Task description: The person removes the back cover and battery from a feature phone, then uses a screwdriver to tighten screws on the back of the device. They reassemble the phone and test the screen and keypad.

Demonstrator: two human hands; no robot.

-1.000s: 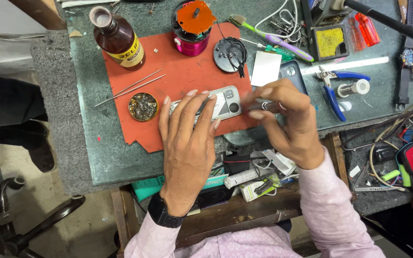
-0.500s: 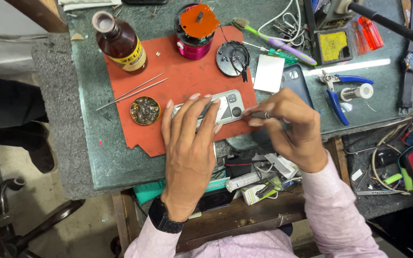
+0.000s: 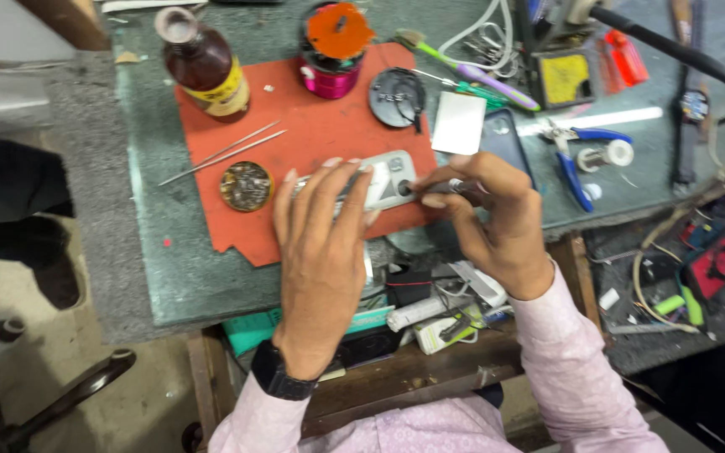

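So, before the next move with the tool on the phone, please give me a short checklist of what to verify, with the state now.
1. Left hand lies flat over the silver phone and holds it down: ok.
2. Phone lies on the red mat, not on the bare stone: ok.
3. Right hand has a grip on the thin dark tool: ok.
4. Tool tip sits exactly on the spot at the phone's end: cannot tell, too small.
5. Tweezers and the round tin of small parts lie apart from the hands: ok.
6. Brown bottle stands upright at the mat's far corner: ok.
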